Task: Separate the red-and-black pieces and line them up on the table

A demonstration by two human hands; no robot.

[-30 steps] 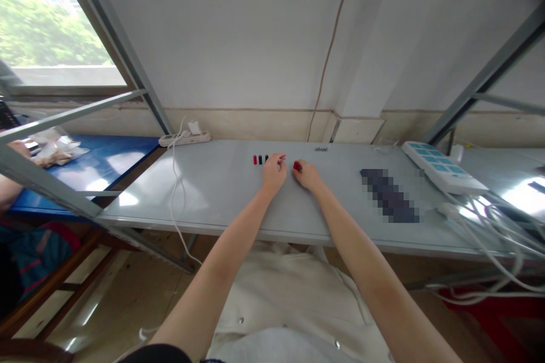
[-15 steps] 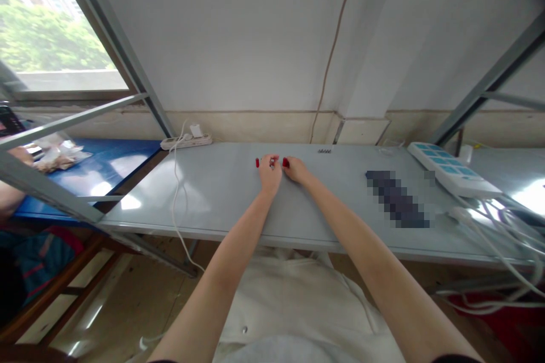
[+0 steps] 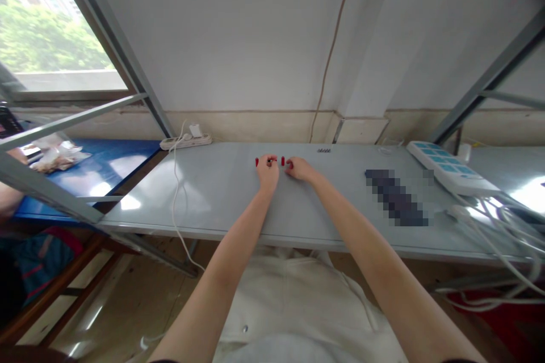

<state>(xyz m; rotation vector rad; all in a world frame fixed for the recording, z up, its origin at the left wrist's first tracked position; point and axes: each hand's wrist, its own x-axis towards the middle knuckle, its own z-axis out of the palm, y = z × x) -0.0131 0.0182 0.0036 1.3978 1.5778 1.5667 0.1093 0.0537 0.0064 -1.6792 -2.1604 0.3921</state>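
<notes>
On the grey table point(image 3: 221, 198), a small red piece point(image 3: 283, 161) stands between my two hands. My left hand point(image 3: 268, 170) has its fingers curled around something small, red and dark, too small to make out. Just left of it is another small red piece point(image 3: 256, 162). My right hand point(image 3: 298, 168) is a little to the right of the middle red piece, apart from it, with its fingers curved and spread and nothing visible between them. A short row of small dark items point(image 3: 324, 150) lies near the back edge.
A white power strip point(image 3: 187, 142) with a cable lies at the back left. On the right are a pixelated dark object point(image 3: 395, 198), a large white power strip point(image 3: 451, 169) and white cables. A person's arm shows by the blue table point(image 3: 123, 159) at the far left.
My right hand has let go of the middle red piece and moved slightly right. The red piece now stands by itself on the table. My left hand has barely shifted.
</notes>
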